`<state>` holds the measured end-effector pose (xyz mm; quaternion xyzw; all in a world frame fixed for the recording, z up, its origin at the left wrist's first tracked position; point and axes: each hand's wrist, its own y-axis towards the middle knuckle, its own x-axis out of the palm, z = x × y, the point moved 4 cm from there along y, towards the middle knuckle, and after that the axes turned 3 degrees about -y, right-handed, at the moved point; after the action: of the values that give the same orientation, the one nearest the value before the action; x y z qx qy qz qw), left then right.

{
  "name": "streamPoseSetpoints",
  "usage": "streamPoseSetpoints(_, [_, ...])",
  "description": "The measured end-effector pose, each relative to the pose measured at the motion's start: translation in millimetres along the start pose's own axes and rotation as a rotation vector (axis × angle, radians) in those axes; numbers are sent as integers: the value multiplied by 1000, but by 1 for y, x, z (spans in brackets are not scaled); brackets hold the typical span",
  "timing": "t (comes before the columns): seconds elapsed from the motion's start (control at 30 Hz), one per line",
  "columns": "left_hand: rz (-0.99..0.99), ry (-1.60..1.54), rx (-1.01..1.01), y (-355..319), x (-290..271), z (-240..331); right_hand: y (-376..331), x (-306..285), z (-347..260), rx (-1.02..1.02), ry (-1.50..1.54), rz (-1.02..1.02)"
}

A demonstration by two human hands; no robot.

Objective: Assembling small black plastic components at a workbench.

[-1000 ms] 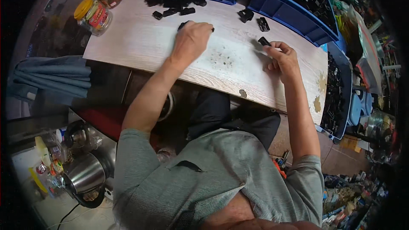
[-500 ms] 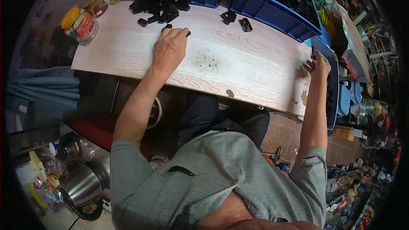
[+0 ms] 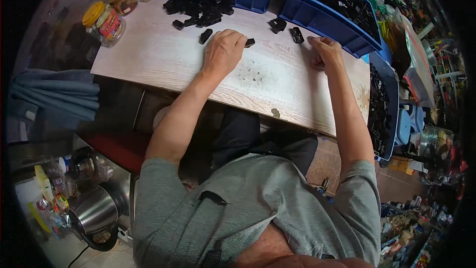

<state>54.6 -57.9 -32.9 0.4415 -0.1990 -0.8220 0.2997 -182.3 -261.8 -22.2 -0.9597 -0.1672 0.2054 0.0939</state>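
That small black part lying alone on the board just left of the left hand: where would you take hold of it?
Probably across the two long sides of the small black part, coming from above with thumb and forefinger. It lies flat on the wooden board, clear of the pile of black parts, close to the left hand.

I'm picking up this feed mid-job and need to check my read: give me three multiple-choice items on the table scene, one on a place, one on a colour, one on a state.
1. Where is the jar with the yellow lid?
A. the table's far left corner
B. inside a bin
C. on the floor

2. What colour are the bins?
A. red
B. blue
C. green

3. How is the left hand?
A. raised high
B. inside a bin
C. resting on the table

Key: 1 A, it stands at that corner; 2 B, both bin walls are blue; 3 C, palm down beside a small black part.
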Motion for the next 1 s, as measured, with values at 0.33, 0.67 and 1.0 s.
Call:
streamPoseSetpoints(0.33, [-18,47,155,-8,-1,16,-16,41,-6,39,-134,-83])
streamPoseSetpoints(0.67, [-52,57,176,-8,9,16,-41,35,-9,-127,-20,-173])
streamPoseSetpoints(1.0, [-21,26,141,-11,3,16,-24,53,-18,-178,-190,-352])
